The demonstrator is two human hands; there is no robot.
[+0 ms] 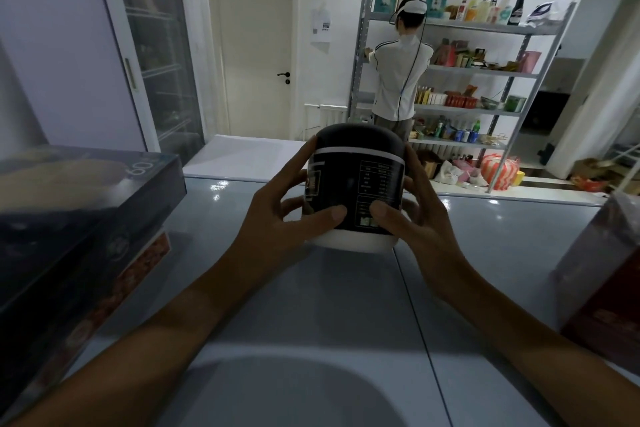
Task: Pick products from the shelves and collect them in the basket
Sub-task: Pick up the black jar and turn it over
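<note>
At the far left a stack of dark boxes lies on the pale shelf. Next, the left hand wraps its fingers round the left side of a black tub with a white base, held upright between both hands, just above the shelf. The right hand clasps the opposite side. Both are equally near; the tub's axis stands vertical. A red carton sits far right. No basket is in view.
</note>
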